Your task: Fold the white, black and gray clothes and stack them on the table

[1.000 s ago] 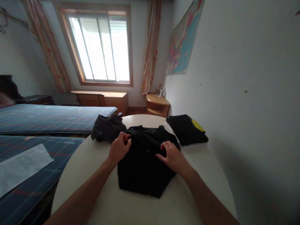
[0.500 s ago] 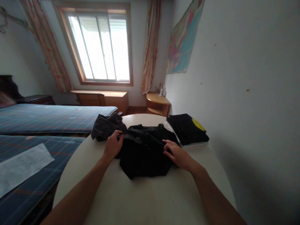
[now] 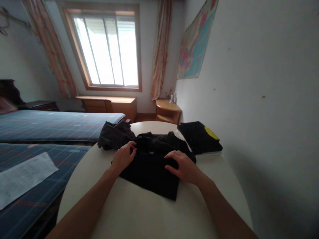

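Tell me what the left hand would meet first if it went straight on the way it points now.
Likely the black garment on the white table; the left hand points toward its upper part and may be touching it, though depth is unclear.

Far wall: one window point(image 3: 128, 56) in a brown wooden frame, panes bright with daylight. A patterned left curtain point(image 3: 50, 49) and right curtain point(image 3: 161, 49) hang beside it. Below stands a light-wood desk point(image 3: 124, 104); to its right, a corner unit point(image 3: 167, 105) bearing small white items point(image 3: 171, 98). Right wall: a coloured map point(image 3: 194, 49) is mounted; dark marks point(image 3: 263, 97) are noted on the surface. Left side: a far mattress point(image 3: 62, 126) and a near mattress point(image 3: 72, 159), both blue plaid. A printed sheet point(image 3: 27, 177), text illegible, lies on the nearer. Beyond: a dark cabinet point(image 3: 42, 105).
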`<state>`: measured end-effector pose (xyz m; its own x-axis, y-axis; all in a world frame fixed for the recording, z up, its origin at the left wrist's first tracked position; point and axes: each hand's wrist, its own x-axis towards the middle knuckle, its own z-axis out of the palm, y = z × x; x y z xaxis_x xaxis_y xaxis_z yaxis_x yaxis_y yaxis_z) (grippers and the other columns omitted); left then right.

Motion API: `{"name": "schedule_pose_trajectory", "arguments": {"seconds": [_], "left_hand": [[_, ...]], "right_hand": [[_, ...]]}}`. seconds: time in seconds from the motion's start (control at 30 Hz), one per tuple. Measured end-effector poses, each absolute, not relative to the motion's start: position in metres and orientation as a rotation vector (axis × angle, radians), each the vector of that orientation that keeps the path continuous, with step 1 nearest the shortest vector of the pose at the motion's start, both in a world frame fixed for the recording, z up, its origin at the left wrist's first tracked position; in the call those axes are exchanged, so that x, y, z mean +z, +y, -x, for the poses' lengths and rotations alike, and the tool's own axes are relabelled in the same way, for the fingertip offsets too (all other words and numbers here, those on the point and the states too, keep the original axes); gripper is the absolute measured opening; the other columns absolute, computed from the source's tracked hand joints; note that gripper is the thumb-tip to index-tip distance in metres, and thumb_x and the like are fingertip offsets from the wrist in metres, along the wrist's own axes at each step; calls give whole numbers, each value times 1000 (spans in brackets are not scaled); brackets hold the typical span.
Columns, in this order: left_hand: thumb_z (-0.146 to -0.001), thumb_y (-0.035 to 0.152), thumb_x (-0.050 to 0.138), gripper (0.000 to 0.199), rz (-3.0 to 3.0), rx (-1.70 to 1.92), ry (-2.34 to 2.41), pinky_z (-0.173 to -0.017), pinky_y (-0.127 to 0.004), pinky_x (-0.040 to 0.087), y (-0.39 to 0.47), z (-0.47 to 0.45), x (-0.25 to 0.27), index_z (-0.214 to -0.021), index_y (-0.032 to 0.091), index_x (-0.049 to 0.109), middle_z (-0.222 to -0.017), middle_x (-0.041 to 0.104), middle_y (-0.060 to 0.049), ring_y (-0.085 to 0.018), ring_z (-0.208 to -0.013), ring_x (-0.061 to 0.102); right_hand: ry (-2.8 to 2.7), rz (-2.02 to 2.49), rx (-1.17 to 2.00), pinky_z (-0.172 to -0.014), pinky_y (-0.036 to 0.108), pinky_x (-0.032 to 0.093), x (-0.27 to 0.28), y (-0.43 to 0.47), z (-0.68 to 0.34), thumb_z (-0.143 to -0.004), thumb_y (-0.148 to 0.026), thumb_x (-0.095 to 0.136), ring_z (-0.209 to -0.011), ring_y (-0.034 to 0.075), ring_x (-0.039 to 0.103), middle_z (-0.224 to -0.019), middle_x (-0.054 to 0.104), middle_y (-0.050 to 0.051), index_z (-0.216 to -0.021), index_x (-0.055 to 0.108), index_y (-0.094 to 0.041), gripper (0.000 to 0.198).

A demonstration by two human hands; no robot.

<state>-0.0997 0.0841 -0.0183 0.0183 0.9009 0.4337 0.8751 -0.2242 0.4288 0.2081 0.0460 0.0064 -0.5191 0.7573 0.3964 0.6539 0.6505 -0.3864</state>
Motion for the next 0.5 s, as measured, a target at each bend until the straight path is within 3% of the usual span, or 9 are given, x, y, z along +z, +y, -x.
{"name": "schedule_pose_trajectory", "arguments": {"seconds": [0.1,0.17,0.27,0.37,0.43,0.5], "left_hand": [[-89,24,53,17,-2328,855,1749,-77,-30,48,78,92,-16,-101,25,64,-95,74,-2,-22,-88,69],[-88,25,54,17,-2369,797,1586,-77,-28,48,74,89,-14,-100,25,65,-94,74,-1,-21,-88,69],[-90,30,55,17,-2368,683,1388,-68,-25,48,68,84,-9,-100,26,67,-83,74,1,-17,-73,68],[-94,35,50,21,-2380,712,1378,-65,-24,48,67,84,-7,-103,25,67,-72,71,3,-14,-61,65],[-94,35,52,28,-2421,858,1446,-71,-26,51,70,86,-9,-118,25,63,-86,73,1,-15,-70,67],[-91,31,56,44,-2487,989,1461,-85,-30,52,74,89,-16,-135,28,53,-118,68,-3,-18,-95,68]], "right_hand": [[-2571,1042,410,-108,45,38,-2,41,-196,-70,-46,83,-124,30,52,-133,60,8,-121,65,-27,58],[-2611,1100,439,-104,43,41,-7,43,-194,-72,-41,82,-119,29,56,-128,63,8,-112,70,-26,44],[-2612,1147,421,-94,37,46,-9,49,-200,-81,-23,73,-106,25,63,-112,69,6,-97,72,-24,15],[-2476,1206,468,-86,34,47,-2,53,-212,-88,-21,61,-95,23,66,-101,71,5,-99,67,-23,13],[-2285,1272,458,-81,33,48,3,56,-222,-93,-23,52,-90,22,67,-96,71,4,-106,62,-24,17],[-2088,1305,367,-82,34,48,7,60,-233,-95,-23,43,-89,22,67,-97,70,4,-111,58,-23,22]]}}
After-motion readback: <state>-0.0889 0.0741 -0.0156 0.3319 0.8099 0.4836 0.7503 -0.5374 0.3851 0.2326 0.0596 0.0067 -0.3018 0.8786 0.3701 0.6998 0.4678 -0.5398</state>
